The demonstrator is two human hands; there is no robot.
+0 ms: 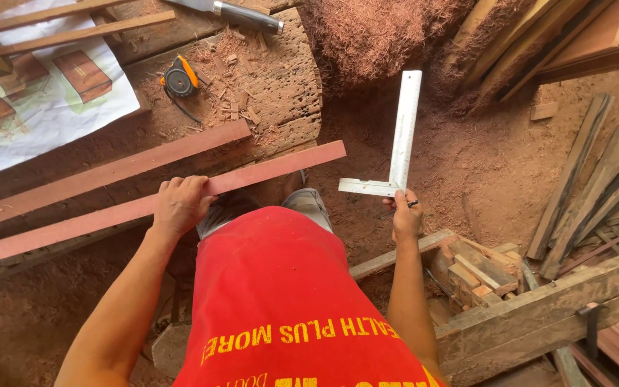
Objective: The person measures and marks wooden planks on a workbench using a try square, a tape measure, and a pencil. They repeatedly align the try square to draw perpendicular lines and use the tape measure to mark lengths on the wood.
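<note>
Red wood strip [145, 204] — lying along the counter [281, 86], left hand [179, 206] fingers curled over it; right hand [406, 215] fingers gripping a metal square [401, 140] — tape measure [179, 79] nearby.

the long wooden strip [145, 208] under the left hand [179, 204] is a dusty pinkish red, as is the second strip [109, 172] beside it. the carpenter's square [399, 147] in the right hand [406, 215] is pale silver-white. the shirt [281, 301] is bright red with yellow lettering. the tape measure [179, 79] is black and orange. the sawdust floor [467, 165] is reddish brown. the paper sheet [44, 93] is white with brown drawings.
</note>
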